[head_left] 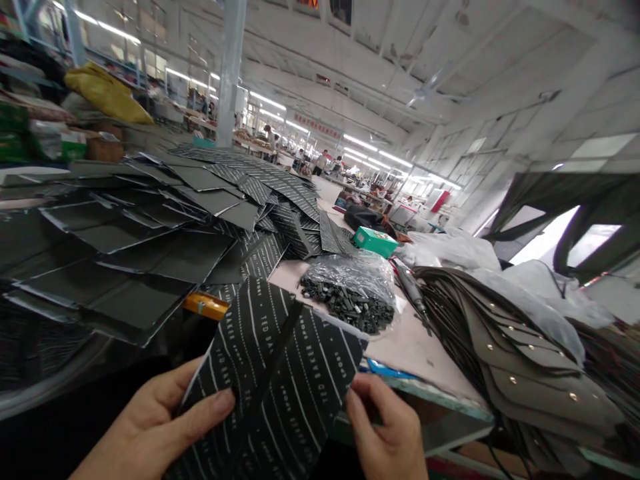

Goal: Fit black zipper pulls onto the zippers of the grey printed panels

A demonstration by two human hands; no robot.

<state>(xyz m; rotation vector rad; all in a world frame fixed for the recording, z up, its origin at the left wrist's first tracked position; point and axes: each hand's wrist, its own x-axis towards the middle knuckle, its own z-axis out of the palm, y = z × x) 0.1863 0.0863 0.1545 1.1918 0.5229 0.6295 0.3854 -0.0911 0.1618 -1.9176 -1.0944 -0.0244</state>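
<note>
A black fabric panel [285,373] printed with white stripes and lettering is held up in front of me, with a dark band running down its middle. My left hand [165,413] grips its left edge, thumb lying over the printed face and fingers behind. At the right edge, my right hand [383,423] pinches the panel between thumb and fingers. Just beyond it, a clear plastic bag [350,287] full of small black pieces lies on the table [425,357]. Overlapping dark panels [135,250] are heaped to the left, some showing the same print.
A green box [375,241] stands behind the bag. To the right are a dark pointed tool [413,290] and a stack of grey-brown pieces [505,340] with metal studs. Clear plastic sheeting [450,250] lies behind them. A column [231,73] rises beyond the heap.
</note>
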